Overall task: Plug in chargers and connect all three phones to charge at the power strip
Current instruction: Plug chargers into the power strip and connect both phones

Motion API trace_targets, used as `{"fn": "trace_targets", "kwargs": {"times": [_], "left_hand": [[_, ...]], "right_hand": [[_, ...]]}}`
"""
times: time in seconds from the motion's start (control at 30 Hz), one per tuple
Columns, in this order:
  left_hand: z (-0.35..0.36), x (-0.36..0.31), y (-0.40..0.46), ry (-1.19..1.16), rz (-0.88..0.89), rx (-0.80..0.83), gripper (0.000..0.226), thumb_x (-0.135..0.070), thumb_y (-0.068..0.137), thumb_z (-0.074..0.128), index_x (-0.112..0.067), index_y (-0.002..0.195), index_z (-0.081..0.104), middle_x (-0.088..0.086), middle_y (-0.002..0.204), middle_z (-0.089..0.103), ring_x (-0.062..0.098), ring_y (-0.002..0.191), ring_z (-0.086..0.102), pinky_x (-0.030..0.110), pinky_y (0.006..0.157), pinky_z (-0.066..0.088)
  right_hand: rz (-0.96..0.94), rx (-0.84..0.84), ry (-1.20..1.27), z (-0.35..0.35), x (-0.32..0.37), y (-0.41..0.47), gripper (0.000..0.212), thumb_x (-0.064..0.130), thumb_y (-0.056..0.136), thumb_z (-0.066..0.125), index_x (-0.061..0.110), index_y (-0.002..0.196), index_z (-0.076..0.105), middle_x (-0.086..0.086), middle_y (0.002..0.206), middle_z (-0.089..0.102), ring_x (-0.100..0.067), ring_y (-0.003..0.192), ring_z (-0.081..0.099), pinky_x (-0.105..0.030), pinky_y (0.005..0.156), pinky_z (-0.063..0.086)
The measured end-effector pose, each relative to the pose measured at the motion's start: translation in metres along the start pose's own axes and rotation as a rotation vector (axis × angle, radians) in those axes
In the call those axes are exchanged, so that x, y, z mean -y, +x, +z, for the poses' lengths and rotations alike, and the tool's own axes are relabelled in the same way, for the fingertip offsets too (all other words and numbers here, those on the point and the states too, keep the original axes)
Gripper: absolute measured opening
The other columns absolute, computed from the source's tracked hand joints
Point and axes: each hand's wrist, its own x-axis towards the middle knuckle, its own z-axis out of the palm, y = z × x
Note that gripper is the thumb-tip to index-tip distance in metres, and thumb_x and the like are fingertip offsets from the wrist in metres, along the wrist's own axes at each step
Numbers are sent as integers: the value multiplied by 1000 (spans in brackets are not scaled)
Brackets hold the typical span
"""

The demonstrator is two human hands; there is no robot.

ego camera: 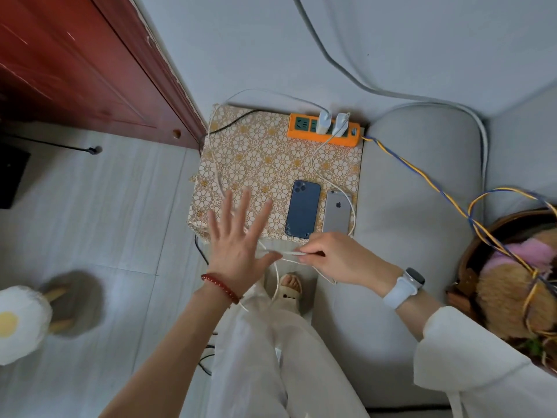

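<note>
An orange power strip (324, 130) lies at the back right of a patterned table (259, 158), with two white chargers (325, 119) plugged into it. A blue phone (303, 209) and a silver phone (337, 212) lie face down side by side at the front right; a white cable runs round the silver one. My right hand (334, 256) pinches the end of a white cable (289, 253) just in front of the table. My left hand (241, 239) hovers spread and flat over the table's front edge, touching that cable's slack. A third phone is not visible.
A grey sofa (422, 182) stands right of the table, and a blue-yellow cord (422, 173) runs from the strip to a basket (512, 285) with plush things. A red door (75, 64) is at the left. A fried-egg cushion (18, 324) lies on the floor.
</note>
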Motion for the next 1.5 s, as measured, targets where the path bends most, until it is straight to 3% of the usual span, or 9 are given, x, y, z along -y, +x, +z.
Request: {"fn": "trace_targets", "kwargs": {"times": [0.1, 0.23, 0.53, 0.8, 0.97, 1.07, 1.2, 1.33, 1.5], "left_hand": [[3, -6, -6, -77, 113, 159, 32, -36, 88, 47, -13, 104, 63, 9, 107, 69, 33, 115, 55, 53, 105, 33], [8, 0, -17, -345, -200, -36, 31, -22, 85, 34, -8, 85, 62, 11, 61, 66, 31, 59, 63, 40, 58, 52], [17, 45, -34, -255, -426, -228, 23, -10, 93, 39, -8, 104, 58, 16, 78, 63, 35, 64, 57, 31, 52, 38], [37, 40, -37, -195, -421, 300, 58, -12, 85, 48, -22, 139, 28, 12, 135, 45, 31, 120, 44, 47, 98, 41], [23, -8, -5, -335, -139, 55, 87, -43, 74, 49, -30, 138, -8, 9, 153, 8, 24, 141, 6, 49, 114, 12], [18, -27, 10, -159, 16, 71, 65, -46, 84, 42, -28, 141, 16, 3, 146, 30, 29, 137, 26, 50, 113, 19], [18, -28, 6, -238, 18, 114, 25, -20, 94, 37, -3, 93, 55, 6, 65, 58, 28, 60, 58, 28, 50, 40], [19, -21, -9, -179, -11, 25, 20, -12, 89, 44, 2, 88, 58, 16, 57, 61, 31, 47, 56, 25, 48, 31], [25, -19, -16, -137, 31, 102, 20, -16, 88, 44, -1, 85, 58, 14, 61, 62, 31, 51, 57, 27, 49, 31]], "right_hand": [[10, -166, 1, -6, 2, -1, 24, 26, 89, 55, 24, 109, 67, 11, 68, 53, -5, 59, 44, -19, 53, 28], [161, -566, -151, -23, -16, -1, 20, 17, 85, 55, 20, 96, 70, 2, 85, 68, -9, 60, 50, -16, 50, 30], [782, -642, 189, -49, -102, -3, 40, 38, 90, 39, 6, 78, 61, -25, 90, 64, -40, 88, 60, -40, 79, 46], [474, -770, 31, -50, -68, 3, 39, 28, 94, 40, -2, 86, 63, -26, 79, 65, -40, 72, 57, -38, 65, 42], [34, -364, -402, -15, -18, 0, 34, 31, 95, 40, 8, 85, 62, -5, 54, 56, -19, 41, 44, -22, 41, 33], [-103, -426, -435, -9, -7, -1, 33, 27, 90, 52, 7, 63, 52, -8, 48, 55, -27, 40, 50, -25, 41, 30], [28, -656, -465, -14, -18, -1, 26, 26, 86, 53, 6, 70, 59, -10, 73, 59, -27, 70, 54, -35, 57, 45], [586, -557, 1, -24, -53, 4, 22, 27, 85, 55, 12, 100, 59, -9, 97, 56, -28, 85, 54, -34, 71, 43], [692, -611, 1171, -17, -63, 12, 22, -14, 83, 43, -2, 93, 59, -17, 85, 55, -21, 65, 58, -26, 58, 57]]}}
